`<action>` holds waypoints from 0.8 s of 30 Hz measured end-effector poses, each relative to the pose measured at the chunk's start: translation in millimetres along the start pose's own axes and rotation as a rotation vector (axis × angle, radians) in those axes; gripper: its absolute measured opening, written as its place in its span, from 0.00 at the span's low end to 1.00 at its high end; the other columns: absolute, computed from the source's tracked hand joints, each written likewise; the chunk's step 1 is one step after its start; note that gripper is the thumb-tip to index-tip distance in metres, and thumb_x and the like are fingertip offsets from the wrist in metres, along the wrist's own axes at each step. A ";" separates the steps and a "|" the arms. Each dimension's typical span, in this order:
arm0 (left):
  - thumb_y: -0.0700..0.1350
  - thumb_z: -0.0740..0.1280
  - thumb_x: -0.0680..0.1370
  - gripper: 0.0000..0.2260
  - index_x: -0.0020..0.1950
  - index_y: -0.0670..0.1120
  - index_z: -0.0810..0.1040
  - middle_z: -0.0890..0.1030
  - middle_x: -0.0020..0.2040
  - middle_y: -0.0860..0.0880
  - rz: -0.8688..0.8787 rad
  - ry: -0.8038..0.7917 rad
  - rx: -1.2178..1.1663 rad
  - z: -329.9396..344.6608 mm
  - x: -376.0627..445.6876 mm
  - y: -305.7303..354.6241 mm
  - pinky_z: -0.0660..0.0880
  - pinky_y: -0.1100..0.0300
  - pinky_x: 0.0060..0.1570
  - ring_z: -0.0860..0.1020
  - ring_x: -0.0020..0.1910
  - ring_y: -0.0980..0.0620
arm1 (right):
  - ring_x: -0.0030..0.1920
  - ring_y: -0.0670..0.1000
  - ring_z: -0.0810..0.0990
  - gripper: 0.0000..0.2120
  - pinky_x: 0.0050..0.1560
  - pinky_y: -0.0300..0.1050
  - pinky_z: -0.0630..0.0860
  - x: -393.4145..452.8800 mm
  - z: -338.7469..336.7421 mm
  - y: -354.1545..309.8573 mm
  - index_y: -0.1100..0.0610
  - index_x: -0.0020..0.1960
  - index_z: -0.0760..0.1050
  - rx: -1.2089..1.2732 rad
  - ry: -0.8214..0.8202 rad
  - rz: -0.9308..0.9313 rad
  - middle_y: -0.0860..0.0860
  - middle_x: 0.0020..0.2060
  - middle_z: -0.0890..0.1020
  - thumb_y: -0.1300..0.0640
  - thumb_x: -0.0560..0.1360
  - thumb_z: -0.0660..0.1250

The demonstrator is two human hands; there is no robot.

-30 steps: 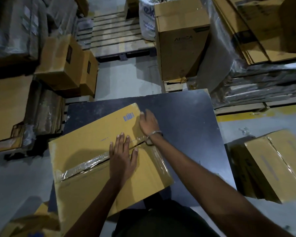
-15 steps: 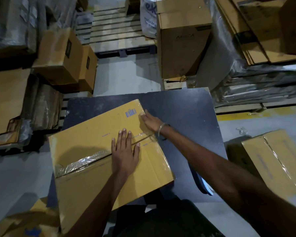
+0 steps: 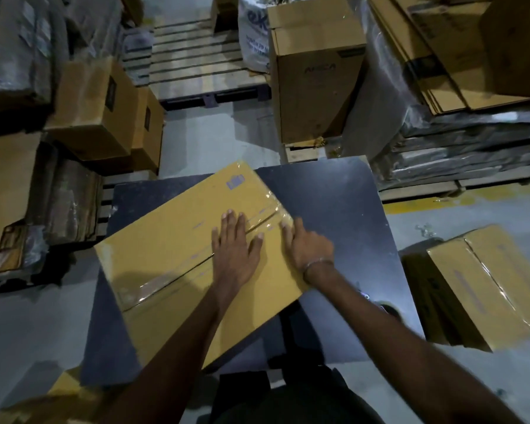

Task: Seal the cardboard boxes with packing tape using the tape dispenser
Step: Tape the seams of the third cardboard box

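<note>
We are at the pressing-down step: tape [image 3: 149, 289] already runs along the middle seam of the box [image 3: 178, 240], and both hands are smoothing it flat. The left hand [image 3: 234, 255] lies palm down across the seam with its fingers straight and spread, holding nothing. The right hand [image 3: 308, 244] rests at the box's right edge, fingers extended over the corner where the tape [image 3: 276, 209] folds down the side; it grips nothing either. No tape dispenser can be made out here.

We judge that the next move calls for a firm stroke along the strip toward the right-hand edge, so that the folded end bonds to the side wall, and then for clearing this box from the table [image 3: 334, 203].

The box is flat, mustard-yellow cardboard, lying askew on the dark table, its near corner overhanging the front edge. Glossy clear tape shows at both ends of the seam; its middle stretch is hard to trace in the dim light. A small printed label [image 3: 236, 181] sits near the far corner. A second taped box [image 3: 484, 283] stands on the floor to the right, well apart.
</note>
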State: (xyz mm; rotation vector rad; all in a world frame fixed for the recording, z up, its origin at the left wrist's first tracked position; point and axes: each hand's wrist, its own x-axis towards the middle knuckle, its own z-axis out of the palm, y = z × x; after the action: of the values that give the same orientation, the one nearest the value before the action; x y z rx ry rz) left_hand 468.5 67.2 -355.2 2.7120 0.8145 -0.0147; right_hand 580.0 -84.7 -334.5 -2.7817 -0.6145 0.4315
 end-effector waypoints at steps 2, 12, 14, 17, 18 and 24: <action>0.62 0.54 0.86 0.31 0.85 0.48 0.58 0.54 0.86 0.46 0.102 -0.056 -0.009 -8.2 14.7 6.3 0.43 0.45 0.83 0.50 0.86 0.48 | 0.52 0.66 0.83 0.29 0.46 0.55 0.74 45.2 -19.4 14.1 0.53 0.69 0.68 -0.041 0.046 0.022 0.61 0.53 0.84 0.34 0.84 0.44; 0.61 0.50 0.87 0.33 0.83 0.38 0.61 0.61 0.83 0.38 -0.128 0.211 0.196 1.0 -82.0 -52.5 0.56 0.39 0.81 0.59 0.84 0.41 | 0.56 0.64 0.80 0.44 0.52 0.57 0.76 113.6 -64.5 65.4 0.55 0.61 0.77 0.178 0.129 0.032 0.61 0.55 0.83 0.22 0.76 0.39; 0.60 0.54 0.87 0.33 0.83 0.37 0.61 0.61 0.83 0.38 -0.130 0.246 0.185 3.1 -87.4 -53.3 0.55 0.40 0.81 0.59 0.84 0.41 | 0.62 0.60 0.77 0.32 0.58 0.58 0.75 78.7 -63.1 65.5 0.56 0.64 0.76 0.313 0.287 0.068 0.58 0.59 0.81 0.31 0.82 0.50; 0.60 0.54 0.87 0.33 0.83 0.37 0.62 0.62 0.83 0.38 -0.178 0.259 0.164 2.4 -87.1 -47.4 0.53 0.42 0.81 0.59 0.84 0.42 | 0.58 0.57 0.74 0.17 0.58 0.54 0.75 -5.1 -32.1 91.4 0.58 0.63 0.75 0.468 0.572 0.186 0.57 0.58 0.77 0.46 0.86 0.59; 0.61 0.55 0.87 0.33 0.82 0.37 0.63 0.63 0.83 0.38 -0.179 0.268 0.153 2.8 -87.4 -46.8 0.53 0.42 0.81 0.59 0.83 0.42 | 0.55 0.57 0.75 0.16 0.55 0.55 0.76 -34.2 -14.6 105.8 0.59 0.59 0.76 0.494 0.598 0.243 0.57 0.55 0.76 0.47 0.86 0.58; 0.62 0.59 0.85 0.33 0.80 0.39 0.69 0.66 0.81 0.38 -0.205 0.333 -0.031 2.6 -86.3 -48.0 0.54 0.42 0.81 0.62 0.82 0.42 | 0.38 0.53 0.78 0.28 0.40 0.54 0.80 -154.2 48.9 166.8 0.57 0.35 0.77 0.249 0.232 0.372 0.54 0.35 0.80 0.37 0.82 0.60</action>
State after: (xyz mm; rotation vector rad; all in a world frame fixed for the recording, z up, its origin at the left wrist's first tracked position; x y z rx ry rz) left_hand 370.5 58.2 -363.2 2.6249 1.1723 0.4094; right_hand 490.9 -290.3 -396.1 -2.6462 0.0124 0.2289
